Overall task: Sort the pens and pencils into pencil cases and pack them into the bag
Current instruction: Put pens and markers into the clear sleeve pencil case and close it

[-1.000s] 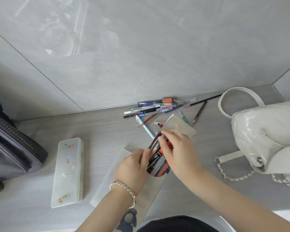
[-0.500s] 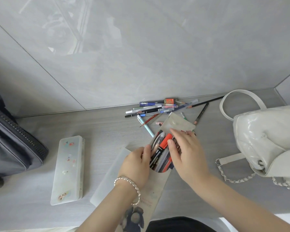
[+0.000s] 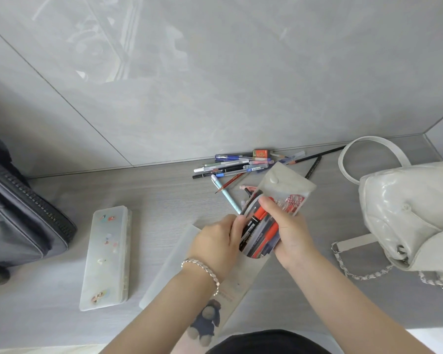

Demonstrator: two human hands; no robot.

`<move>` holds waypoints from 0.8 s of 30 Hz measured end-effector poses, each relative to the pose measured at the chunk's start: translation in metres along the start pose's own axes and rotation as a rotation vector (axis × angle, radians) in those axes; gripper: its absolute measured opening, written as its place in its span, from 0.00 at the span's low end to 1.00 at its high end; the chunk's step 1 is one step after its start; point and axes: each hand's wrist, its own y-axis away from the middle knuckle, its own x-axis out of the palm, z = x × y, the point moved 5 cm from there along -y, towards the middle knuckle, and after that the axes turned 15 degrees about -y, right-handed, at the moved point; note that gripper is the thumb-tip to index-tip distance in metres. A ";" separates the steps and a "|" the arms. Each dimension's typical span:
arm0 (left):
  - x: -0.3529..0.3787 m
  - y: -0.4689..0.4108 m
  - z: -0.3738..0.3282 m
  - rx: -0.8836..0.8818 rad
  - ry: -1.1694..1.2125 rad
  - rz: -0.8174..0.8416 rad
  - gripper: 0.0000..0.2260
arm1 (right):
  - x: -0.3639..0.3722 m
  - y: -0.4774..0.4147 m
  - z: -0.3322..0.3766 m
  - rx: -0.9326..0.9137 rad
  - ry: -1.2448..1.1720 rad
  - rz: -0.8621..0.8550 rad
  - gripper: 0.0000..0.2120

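Translucent soft plastic pencil pouch (image 3: 287,190) lies slantwise on the grey wood-grain surface (image 3: 164,200), close in front of the person. Its flap is open and thrown back, showing a snap stud and a red seal print. The mouth is packed with a bundle of markers and pens (image 3: 256,231): orange-red caps, black barrels, clear barrels.

Left hand (image 3: 215,241), bead bracelet (image 3: 202,267) at the wrist, pinches the pouch's left edge at the mouth, fingers curled in. Right hand (image 3: 292,233) grips the pouch's right side, thumb laid across the pen tops.

Loose heap of pens and pencils (image 3: 235,166) lies against the wall, beyond the pouch; a pale blue pen (image 3: 226,195) slants from it toward the left hand. Frosted hard plastic pencil case with stickers (image 3: 108,256) lies closed, left of the hands. White quilted bag with chain strap (image 3: 407,213) sits to the right. Dark grey zipped bag (image 3: 23,215) is at far left.
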 end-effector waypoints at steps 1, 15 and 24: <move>0.000 0.002 -0.003 0.009 -0.035 0.001 0.15 | -0.001 -0.001 0.001 -0.023 0.004 -0.046 0.14; 0.011 0.048 0.051 -0.225 -0.152 0.015 0.33 | -0.018 -0.001 0.012 -0.036 -0.129 -0.222 0.14; -0.001 0.040 0.046 -0.150 -0.047 -0.147 0.37 | 0.002 0.011 0.012 -0.059 0.083 0.171 0.29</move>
